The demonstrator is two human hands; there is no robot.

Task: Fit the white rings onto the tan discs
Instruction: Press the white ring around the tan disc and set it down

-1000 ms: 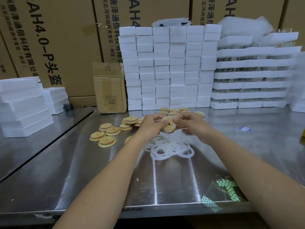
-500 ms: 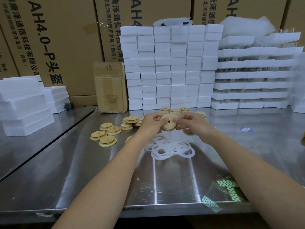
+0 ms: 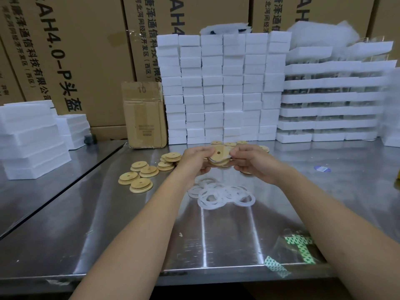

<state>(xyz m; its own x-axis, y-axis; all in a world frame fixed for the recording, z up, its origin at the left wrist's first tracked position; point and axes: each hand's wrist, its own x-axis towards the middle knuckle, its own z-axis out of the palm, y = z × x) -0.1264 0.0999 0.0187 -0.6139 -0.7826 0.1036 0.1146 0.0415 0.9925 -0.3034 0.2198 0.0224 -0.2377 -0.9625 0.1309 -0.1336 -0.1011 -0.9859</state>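
Note:
Both hands hold one tan disc with a small centre hole, lifted above the steel table. My left hand grips its left edge and my right hand pinches its right edge. A white ring shows partly around the disc's rim. Below the hands lies a heap of several white rings. Several more tan discs lie to the left, another cluster of discs sits beside my left hand, and further discs lie behind the hands.
A wall of white foam blocks and foam trays stands at the back, a small carton to its left. More foam is stacked on the left table. Green-patterned plastic bags lie near the front edge.
The held disc has tipped so its flat face with the hole points up more. Both hands stay on it at about the same spot.

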